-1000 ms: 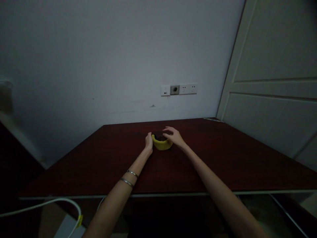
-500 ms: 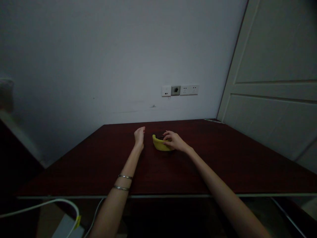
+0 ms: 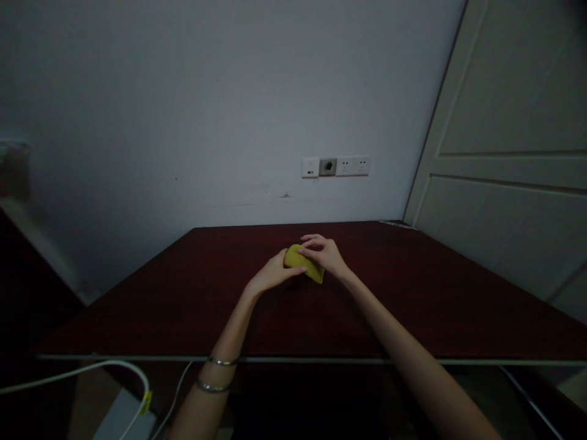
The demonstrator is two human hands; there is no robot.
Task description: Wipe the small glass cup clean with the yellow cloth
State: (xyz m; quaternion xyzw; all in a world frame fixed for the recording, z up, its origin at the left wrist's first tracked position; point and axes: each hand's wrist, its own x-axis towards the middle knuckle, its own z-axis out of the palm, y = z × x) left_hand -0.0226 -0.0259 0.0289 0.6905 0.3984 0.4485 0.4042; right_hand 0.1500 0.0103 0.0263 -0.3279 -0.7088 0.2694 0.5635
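Observation:
A small yellow pouch-like item (image 3: pixel 298 256), soft-looking, is held tilted over the middle of the table; its exact kind is hard to make out in the dim light. My left hand (image 3: pixel 276 271) grips its left side, thumb across the near face and the other fingers hidden behind. From the right, my right hand (image 3: pixel 326 253) pinches its upper edge between thumb and fingers, the other fingers reaching over the far side. The item's lower right corner points down toward the tabletop. Two silver bangles (image 3: pixel 215 373) circle my left forearm.
The dark red table (image 3: pixel 183 299) reaches back to a pale wall with a row of sockets (image 3: pixel 336 167). A panelled door (image 3: pixel 509 183) stands on the right. Below the front edge at left hang a white cable (image 3: pixel 105 363) and a pale box (image 3: pixel 123 418).
My left hand has come in from the left and closed on the yellow item. The item has turned from lying curved with a dark opening upward to being tilted, its plain face toward me.

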